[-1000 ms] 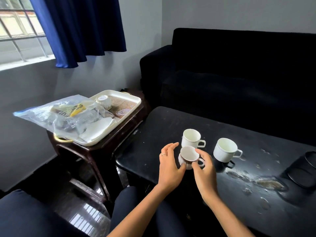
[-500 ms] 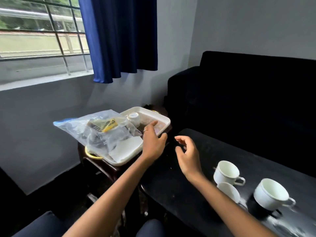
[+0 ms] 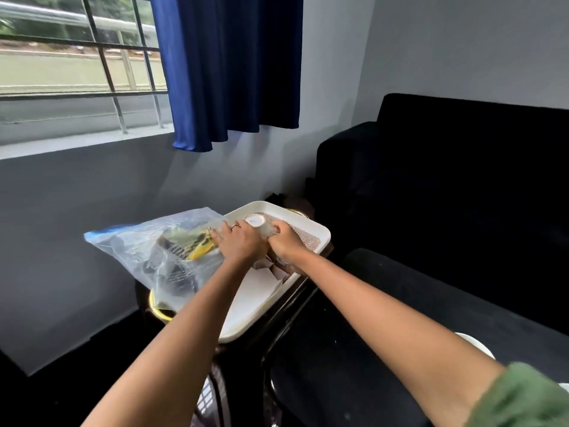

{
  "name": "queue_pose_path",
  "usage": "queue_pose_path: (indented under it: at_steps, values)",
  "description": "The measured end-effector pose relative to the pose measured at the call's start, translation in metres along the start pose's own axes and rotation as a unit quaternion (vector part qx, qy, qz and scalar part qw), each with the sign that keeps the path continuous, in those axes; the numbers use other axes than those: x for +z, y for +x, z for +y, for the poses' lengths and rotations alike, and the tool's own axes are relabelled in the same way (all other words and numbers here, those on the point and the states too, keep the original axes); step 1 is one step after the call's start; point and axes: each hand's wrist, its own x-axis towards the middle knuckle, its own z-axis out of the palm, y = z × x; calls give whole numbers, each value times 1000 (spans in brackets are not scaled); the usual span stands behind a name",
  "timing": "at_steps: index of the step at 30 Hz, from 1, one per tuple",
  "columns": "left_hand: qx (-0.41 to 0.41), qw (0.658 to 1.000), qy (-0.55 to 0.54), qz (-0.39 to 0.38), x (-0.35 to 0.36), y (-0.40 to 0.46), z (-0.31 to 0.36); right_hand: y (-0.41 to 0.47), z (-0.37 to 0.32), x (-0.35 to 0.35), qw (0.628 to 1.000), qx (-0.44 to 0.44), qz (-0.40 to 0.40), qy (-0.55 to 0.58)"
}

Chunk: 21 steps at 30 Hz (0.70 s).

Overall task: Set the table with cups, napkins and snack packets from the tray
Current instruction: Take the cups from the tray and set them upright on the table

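Note:
A small white cup (image 3: 257,221) stands upside down at the far end of the white tray (image 3: 320,233). My left hand (image 3: 239,242) presses against its left side and my right hand (image 3: 284,239) curls against its right side, so both hands hold the cup between them. It still rests on the tray's patterned mat. A clear plastic bag (image 3: 154,241) with snack packets (image 3: 197,248) inside lies over the tray's left half. White napkins (image 3: 261,283) lie on the tray beneath my forearms. The rim of another white cup (image 3: 475,343) shows on the black table (image 3: 400,291) at the right.
The tray sits on a dark wooden side stand (image 3: 237,365) left of the black table. A black sofa (image 3: 446,186) fills the back right. A grey wall, a barred window and a blue curtain (image 3: 228,72) lie behind the tray.
The view has swung left from the table toward the tray. Both hands have left the cups on the table, reached forward and closed around the upturned cup on the tray.

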Motion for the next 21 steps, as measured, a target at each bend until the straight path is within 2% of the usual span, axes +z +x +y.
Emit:
queue_pose_path:
  at_steps: [12, 17, 21]
  values:
    - [-23, 1000, 8, 6, 17, 7, -1, 31, 5, 13, 995, 57, -62, 58]
    - [-8, 1000, -3, 10, 19, 5, -4, 32, 8, 19, 991, 54, -33, 120]
    - [25, 998, 38, 51, 22, -5, -3, 28, 11, 18, 982, 46, 4, 183]
